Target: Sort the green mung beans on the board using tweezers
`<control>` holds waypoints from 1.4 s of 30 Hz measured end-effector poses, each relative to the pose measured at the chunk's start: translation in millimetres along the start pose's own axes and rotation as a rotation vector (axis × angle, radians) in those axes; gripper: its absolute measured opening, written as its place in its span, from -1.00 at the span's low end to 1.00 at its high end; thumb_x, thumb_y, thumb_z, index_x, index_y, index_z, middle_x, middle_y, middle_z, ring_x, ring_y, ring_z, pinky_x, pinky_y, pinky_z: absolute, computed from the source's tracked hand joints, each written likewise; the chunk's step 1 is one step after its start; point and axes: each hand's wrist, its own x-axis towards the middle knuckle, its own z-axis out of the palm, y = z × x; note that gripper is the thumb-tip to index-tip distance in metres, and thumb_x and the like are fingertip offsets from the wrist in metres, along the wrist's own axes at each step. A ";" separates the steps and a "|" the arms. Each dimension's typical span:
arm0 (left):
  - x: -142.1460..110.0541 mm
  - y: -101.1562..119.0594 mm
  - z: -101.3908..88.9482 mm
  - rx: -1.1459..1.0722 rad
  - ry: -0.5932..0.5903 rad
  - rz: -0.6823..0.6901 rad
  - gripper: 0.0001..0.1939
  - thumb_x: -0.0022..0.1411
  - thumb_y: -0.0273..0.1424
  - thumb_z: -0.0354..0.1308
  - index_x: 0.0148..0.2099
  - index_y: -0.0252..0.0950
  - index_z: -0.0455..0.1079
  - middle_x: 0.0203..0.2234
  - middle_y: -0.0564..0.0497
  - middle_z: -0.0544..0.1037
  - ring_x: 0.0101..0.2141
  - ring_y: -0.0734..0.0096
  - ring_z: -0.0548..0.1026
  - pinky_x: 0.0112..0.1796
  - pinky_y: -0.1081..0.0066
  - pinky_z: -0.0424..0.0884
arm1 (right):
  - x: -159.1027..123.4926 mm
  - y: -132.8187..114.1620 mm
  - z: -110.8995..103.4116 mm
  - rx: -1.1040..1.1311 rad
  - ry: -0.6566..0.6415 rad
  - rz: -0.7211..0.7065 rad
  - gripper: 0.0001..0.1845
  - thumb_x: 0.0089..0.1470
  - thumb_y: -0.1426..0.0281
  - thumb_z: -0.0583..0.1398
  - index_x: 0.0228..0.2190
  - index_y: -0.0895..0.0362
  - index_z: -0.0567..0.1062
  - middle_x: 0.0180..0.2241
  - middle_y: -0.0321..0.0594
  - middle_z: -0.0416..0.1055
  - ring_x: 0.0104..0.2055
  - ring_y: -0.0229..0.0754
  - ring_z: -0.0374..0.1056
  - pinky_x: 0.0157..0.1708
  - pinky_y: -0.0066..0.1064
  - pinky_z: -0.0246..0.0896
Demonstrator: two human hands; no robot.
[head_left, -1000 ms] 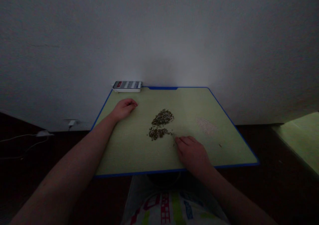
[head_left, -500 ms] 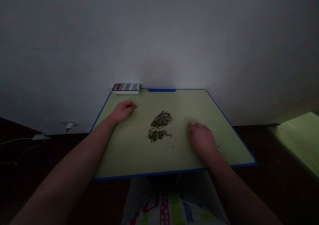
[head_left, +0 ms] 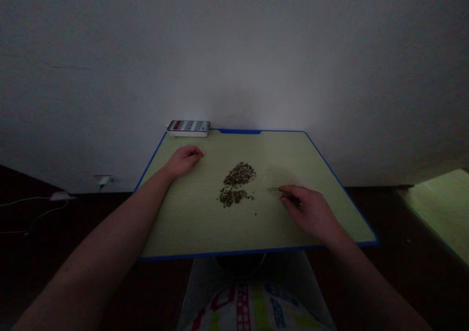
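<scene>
My right hand is over the right half of the table, thumb and fingers closed on a thin, two-pronged tool that looks like tweezers. Its tips point left and are blurred. They are apart from the small dark grains, which look like beans or seeds. The grains lie in two heaps, a larger upper heap and a smaller lower heap. One stray grain lies nearer the front edge. Left of the heaps, my left hand rests on the tabletop with its fingers curled in, and nothing shows in them.
A phone with a lit screen lies on a white box at the table's back left corner. A blue rim edges the table, and a wall stands behind it. A plug and cables are at left. The room is dim.
My right hand has turned and shifted slightly right, so the tweezers now stick out leftward from the fingertips. My left hand and the heaps stay as they were; the view has shifted slightly.
</scene>
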 end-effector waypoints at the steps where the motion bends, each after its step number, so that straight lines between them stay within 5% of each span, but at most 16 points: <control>1: 0.3 -0.4 0.1 0.002 -0.001 0.001 -0.73 0.00 -0.23 0.05 -0.33 -0.29 0.44 -0.57 0.06 0.44 -0.43 0.37 0.38 -0.33 0.38 0.31 | 2.7 -2.4 3.8 0.048 -0.044 -0.010 -0.71 0.13 0.40 0.10 -0.13 0.12 0.51 -0.26 -0.19 0.56 -0.28 -0.16 0.46 -0.28 -0.38 0.30; 12: 0.7 -2.4 -1.2 0.014 0.000 0.015 -0.73 0.01 -0.25 0.05 -0.32 -0.30 0.46 -0.49 0.02 0.49 -0.41 0.37 0.39 -0.33 0.37 0.32 | 63.0 -6.5 22.0 -0.014 -0.266 -0.020 -0.65 0.07 0.58 0.07 -0.10 0.16 0.45 -0.23 -0.10 0.52 -0.23 -0.11 0.40 -0.22 -0.36 0.19; 24: -1.0 3.6 -1.6 0.018 0.001 0.004 -0.75 -0.01 -0.27 0.05 -0.34 -0.30 0.44 -0.55 0.05 0.43 -0.44 0.40 0.35 -0.35 0.39 0.30 | 42.9 -0.6 19.7 0.161 -0.370 -0.062 -0.68 0.06 0.55 0.07 -0.14 0.11 0.46 -0.23 -0.16 0.51 -0.25 -0.15 0.40 -0.23 -0.35 0.22; 36: -1.6 4.1 -0.8 0.004 0.002 -0.005 -0.75 -0.03 -0.28 0.04 -0.34 -0.29 0.43 -0.57 0.06 0.41 -0.41 0.37 0.37 -0.35 0.39 0.29 | 15.0 -11.2 29.5 0.072 -0.185 0.014 -0.67 0.13 0.50 0.04 -0.08 0.18 0.45 -0.27 -0.07 0.51 -0.27 -0.11 0.40 -0.28 -0.32 0.24; 42: -1.3 2.0 -0.4 -0.009 -0.001 -0.004 -0.75 -0.01 -0.26 0.05 -0.34 -0.29 0.43 -0.57 0.06 0.41 -0.42 0.38 0.36 -0.35 0.40 0.28 | 21.6 -8.7 26.0 0.079 -0.203 0.008 -0.69 0.11 0.51 0.06 -0.11 0.17 0.45 -0.26 -0.09 0.51 -0.27 -0.12 0.40 -0.26 -0.32 0.23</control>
